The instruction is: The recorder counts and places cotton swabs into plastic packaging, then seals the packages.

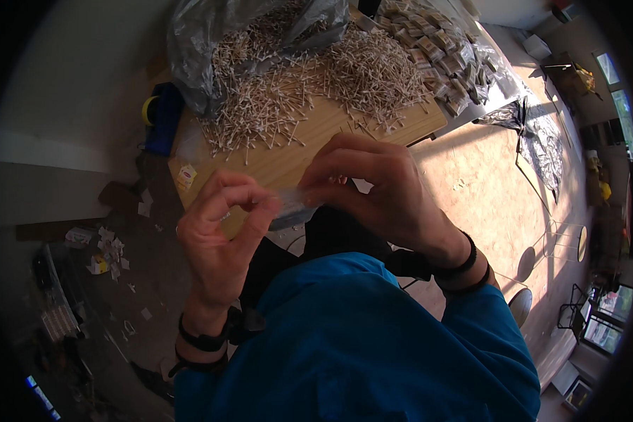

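Note:
A small clear plastic bag (292, 209) is stretched between my two hands, just off the near edge of the wooden table. My left hand (221, 224) pinches one side of it between thumb and fingertips. Its other side is pinched by my right hand (380, 184), whose remaining fingers curl above. The bag is partly blurred, and I cannot make out anything inside. Beyond the hands, loose cotton swabs (260, 112) lie scattered on the table (257, 165). Another heap of cotton swabs (376, 74) is piled to the right.
Several filled small packs (436, 49) are heaped at the far right. A grey plastic sack (193, 63) with more swabs stands at the far left, near a blue tape dispenser (163, 116). A small printed label (186, 177) lies at the table's left edge. Paper scraps (111, 246) litter the floor.

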Demonstrator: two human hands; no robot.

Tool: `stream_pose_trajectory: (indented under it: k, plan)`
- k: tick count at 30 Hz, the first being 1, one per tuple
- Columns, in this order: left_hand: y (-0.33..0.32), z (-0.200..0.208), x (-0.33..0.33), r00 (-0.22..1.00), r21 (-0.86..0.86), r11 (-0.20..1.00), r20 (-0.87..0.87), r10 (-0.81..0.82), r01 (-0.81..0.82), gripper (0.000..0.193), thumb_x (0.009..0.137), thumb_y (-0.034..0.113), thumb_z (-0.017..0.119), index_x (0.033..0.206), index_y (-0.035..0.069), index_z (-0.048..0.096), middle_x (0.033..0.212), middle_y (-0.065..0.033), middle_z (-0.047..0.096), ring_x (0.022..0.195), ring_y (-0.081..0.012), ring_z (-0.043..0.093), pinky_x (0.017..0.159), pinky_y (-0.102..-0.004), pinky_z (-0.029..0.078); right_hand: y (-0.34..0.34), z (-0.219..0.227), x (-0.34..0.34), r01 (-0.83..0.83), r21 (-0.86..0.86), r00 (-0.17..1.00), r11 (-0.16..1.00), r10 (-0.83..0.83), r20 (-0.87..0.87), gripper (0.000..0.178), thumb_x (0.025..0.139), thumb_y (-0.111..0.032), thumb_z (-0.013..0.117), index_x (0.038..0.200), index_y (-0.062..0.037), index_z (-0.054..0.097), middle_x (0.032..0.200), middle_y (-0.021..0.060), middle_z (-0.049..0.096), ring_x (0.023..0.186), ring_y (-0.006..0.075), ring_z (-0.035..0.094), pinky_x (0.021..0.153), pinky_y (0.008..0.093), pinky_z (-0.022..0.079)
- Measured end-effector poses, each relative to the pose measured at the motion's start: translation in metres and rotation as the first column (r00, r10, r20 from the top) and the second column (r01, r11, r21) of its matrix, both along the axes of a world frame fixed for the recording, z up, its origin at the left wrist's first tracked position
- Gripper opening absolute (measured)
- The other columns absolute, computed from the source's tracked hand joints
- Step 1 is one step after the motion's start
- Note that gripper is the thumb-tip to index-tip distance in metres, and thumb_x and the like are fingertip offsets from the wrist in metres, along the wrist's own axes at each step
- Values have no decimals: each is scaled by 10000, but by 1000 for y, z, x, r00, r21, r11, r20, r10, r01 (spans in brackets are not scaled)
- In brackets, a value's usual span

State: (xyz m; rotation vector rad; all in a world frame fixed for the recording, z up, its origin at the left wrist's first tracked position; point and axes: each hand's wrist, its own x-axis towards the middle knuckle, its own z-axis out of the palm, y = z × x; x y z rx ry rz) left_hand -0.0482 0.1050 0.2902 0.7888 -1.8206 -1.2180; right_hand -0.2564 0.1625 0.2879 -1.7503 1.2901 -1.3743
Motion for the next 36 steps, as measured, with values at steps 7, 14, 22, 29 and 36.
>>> stream_pose_trajectory:
  k: [7,14,22,29,36]
  plan:
    - [2,0,7,1000,135,991,7,-22,20,96,888,7,680,977,-30,672,1040,-46,569,944,-99,526,850,-251,427,4,-4,-7,20,58,999,998,-22,29,104,802,-30,757,883,-3,698,803,87,633,697,177,635,613,306,497]
    - [1,2,7,998,110,993,42,-51,46,86,879,2,694,955,-30,670,1023,-49,567,943,-102,516,852,-246,416,5,-5,-8,23,95,998,995,-28,49,93,826,-64,753,880,-10,700,792,76,637,701,156,634,613,303,493]
    - [1,-1,-1,1000,60,998,-19,3,-2,60,837,-33,717,890,-40,690,888,-55,615,807,-98,562,746,-243,463,7,-1,-10,-2,192,997,981,-13,79,97,840,-95,755,872,-17,706,765,54,632,666,126,599,589,289,469]
    - [2,2,2,997,118,991,40,-68,63,84,866,0,690,938,-33,663,985,-53,571,924,-118,505,857,-266,404,6,-8,-10,-6,133,993,991,-10,117,91,829,-85,768,871,-17,724,769,50,634,660,116,584,580,277,457]
    - [1,0,-2,999,65,997,3,-34,34,49,835,-39,709,875,-43,682,892,-60,619,826,-101,570,741,-242,467,8,-8,-11,-23,181,991,983,-1,131,95,845,-92,758,877,-9,722,789,54,645,672,114,587,585,274,459]
